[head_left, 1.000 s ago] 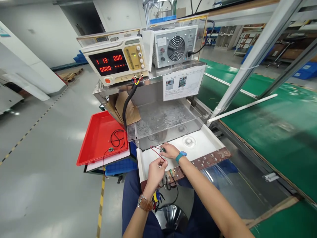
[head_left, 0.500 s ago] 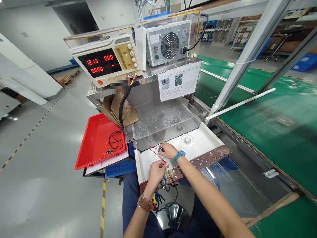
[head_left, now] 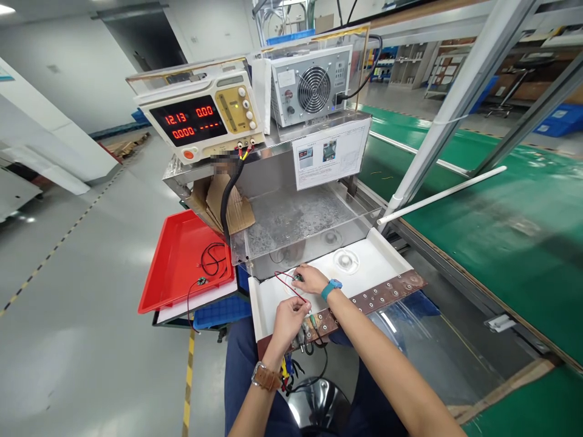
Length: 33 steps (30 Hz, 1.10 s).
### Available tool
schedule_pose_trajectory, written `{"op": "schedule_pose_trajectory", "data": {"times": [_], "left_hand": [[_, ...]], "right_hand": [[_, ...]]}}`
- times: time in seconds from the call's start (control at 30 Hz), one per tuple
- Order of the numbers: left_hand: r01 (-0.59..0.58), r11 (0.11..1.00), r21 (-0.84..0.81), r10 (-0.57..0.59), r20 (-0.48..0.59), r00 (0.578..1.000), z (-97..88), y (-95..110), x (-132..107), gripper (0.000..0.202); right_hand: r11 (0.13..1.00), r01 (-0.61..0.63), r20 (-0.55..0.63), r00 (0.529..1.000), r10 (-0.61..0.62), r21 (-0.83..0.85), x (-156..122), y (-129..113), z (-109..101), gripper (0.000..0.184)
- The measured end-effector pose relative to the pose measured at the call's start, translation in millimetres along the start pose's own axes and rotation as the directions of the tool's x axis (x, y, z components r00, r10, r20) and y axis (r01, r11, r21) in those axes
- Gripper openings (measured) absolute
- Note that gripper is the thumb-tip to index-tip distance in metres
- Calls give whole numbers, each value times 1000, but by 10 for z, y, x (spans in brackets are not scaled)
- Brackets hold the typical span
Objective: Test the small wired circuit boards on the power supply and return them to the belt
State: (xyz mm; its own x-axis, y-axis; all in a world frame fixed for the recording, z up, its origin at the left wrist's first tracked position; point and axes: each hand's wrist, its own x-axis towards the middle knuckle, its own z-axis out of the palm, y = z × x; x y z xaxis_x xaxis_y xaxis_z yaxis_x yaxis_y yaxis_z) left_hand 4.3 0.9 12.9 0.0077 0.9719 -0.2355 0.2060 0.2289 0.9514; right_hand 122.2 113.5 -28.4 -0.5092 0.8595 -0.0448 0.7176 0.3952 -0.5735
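Above the white tray (head_left: 364, 252), my right hand (head_left: 311, 279) pinches a small circuit board (head_left: 297, 277) by its edge. A red wire (head_left: 286, 282) loops from the board's side towards my left hand (head_left: 291, 317), whose thumb and forefinger close on its end. Just beside that hand, a green clip (head_left: 313, 320) is fixed on the brown strip (head_left: 378, 295) dotted with metal studs along the tray's front. Black cables (head_left: 310, 347) hang below the strip. Fingers partly hide the board and the wire's end.
A red bin (head_left: 175, 261) on the left holds a black cable coil and another small board with wires. A power supply (head_left: 200, 118) with red digits stands on the metal shelf, beside a grey fan unit (head_left: 314, 88). To the right, a white pole (head_left: 441, 195) lies by a green surface.
The whole view has shifted slightly. Both hands keep nearly the same place over the tray and the same holds.
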Motion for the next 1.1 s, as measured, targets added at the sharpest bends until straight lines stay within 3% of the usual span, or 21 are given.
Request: {"op": "schedule_pose_trajectory", "data": {"times": [0.8, 1.1], "left_hand": [[-23, 1000, 7, 23, 13, 1000, -13, -46, 7, 34], [-30, 998, -63, 26, -63, 998, -26, -76, 16, 37]], "right_hand": [[1000, -3, 14, 1000, 3, -19, -20, -51, -37, 29], [999, -5, 24, 1000, 6, -36, -18, -66, -22, 32]]}}
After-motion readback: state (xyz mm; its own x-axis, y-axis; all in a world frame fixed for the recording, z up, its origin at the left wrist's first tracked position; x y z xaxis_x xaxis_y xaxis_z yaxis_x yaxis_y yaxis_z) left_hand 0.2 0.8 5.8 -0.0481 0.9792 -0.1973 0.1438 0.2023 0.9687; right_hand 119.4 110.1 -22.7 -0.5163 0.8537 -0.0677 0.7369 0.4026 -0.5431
